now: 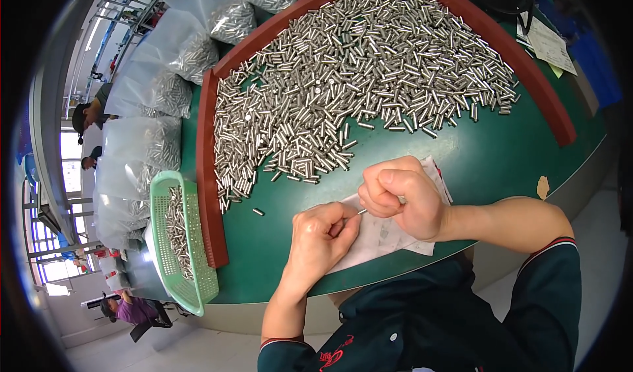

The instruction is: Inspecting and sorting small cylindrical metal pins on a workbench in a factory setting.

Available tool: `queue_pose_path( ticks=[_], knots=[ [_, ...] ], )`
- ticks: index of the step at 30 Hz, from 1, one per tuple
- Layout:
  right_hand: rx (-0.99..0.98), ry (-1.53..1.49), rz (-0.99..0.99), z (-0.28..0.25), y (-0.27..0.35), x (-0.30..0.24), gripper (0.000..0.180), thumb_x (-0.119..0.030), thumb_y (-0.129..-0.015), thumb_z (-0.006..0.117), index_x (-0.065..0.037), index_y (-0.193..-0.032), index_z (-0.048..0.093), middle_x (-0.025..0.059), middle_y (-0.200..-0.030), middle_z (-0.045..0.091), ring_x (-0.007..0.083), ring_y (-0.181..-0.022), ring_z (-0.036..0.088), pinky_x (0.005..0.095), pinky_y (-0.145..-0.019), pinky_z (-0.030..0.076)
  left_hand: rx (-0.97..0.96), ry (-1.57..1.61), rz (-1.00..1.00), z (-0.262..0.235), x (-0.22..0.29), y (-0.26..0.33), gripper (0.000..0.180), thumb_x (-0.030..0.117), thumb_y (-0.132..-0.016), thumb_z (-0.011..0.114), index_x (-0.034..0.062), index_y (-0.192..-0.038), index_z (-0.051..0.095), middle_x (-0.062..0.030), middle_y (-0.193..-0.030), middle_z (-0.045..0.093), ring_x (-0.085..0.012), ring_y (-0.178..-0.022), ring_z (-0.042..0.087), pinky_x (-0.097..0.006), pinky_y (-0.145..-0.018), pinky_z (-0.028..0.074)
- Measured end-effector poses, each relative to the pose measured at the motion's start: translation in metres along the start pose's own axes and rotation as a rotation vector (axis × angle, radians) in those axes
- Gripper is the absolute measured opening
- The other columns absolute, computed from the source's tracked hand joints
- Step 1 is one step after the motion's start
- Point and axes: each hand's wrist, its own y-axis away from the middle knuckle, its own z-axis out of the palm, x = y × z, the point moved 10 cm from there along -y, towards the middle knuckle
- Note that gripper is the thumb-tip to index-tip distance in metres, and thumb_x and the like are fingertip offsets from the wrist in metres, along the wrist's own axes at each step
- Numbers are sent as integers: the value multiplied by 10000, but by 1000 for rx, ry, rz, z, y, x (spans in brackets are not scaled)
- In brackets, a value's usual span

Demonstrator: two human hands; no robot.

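Clock directions take 12 o'clock as straight up the view, away from the person. The left hand [323, 237] is positioned near the table edge with thumb and forefinger drawn together; whether a part sits inside the pinch cannot be told. The right hand [407, 197], at its 2 o'clock, is closed in a fist on a thin metal rod [362, 212]. The rod projects at the right fist's 8 o'clock and spans the narrow gap toward the left fingertips, at the left hand's 2 o'clock. A white cloth [381, 235] lies beneath both hands on the green table [481, 154]. The pile of metal cylinders [356, 75] lies at 12 o'clock from the left hand, well apart, within a red-brown border [211, 227]. One loose cylinder [258, 212] lies between 9 and 10 o'clock; a green basket [192, 220] containing cylinders stands at 9 o'clock.
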Motion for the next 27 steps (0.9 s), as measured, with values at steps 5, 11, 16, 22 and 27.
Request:
queue_pose_path(
  ticks=[5,11,16,22,27],
  knots=[
    [0,5,6,1,1,2,303,-179,-785,337,-80,-504,279,-9,-458,273,81,-441,203,241,-432,189,11,-3,3,-1,1,1,84,0,-645,632,13,-629,550,-54,-463,397,-165,-395,380,-286,-401,322],
    [-15,41,-33,5,2,3,329,-204,-796,364,-75,-503,285,-9,-468,267,87,-447,210,245,-436,192,40,3,55,1,3,1,59,-5,-648,621,-2,-636,562,-42,-448,371,-140,-400,356,-270,-404,297],
    [-69,248,-124,13,3,-7,311,-206,-779,380,-17,-544,308,29,-510,302,106,-492,284,279,-449,252,15,-20,96,3,8,0,102,-18,-644,600,2,-597,512,-100,-473,434,-241,-414,457,-326,-416,361],
    [-30,214,-117,10,1,-4,314,-213,-785,373,-17,-549,306,28,-510,297,109,-490,281,277,-451,259,-1,-6,32,0,5,-2,119,-13,-673,598,0,-605,502,-62,-468,436,-175,-396,433,-308,-403,351],
    [-44,118,-33,6,5,3,319,-208,-806,346,-57,-531,287,-13,-497,284,78,-478,230,252,-439,221,-82,800,-291,9,-30,5,48,-1,-762,576,20,-779,537,2,-641,542,-47,-526,415,-198,-462,320]
  ],
)
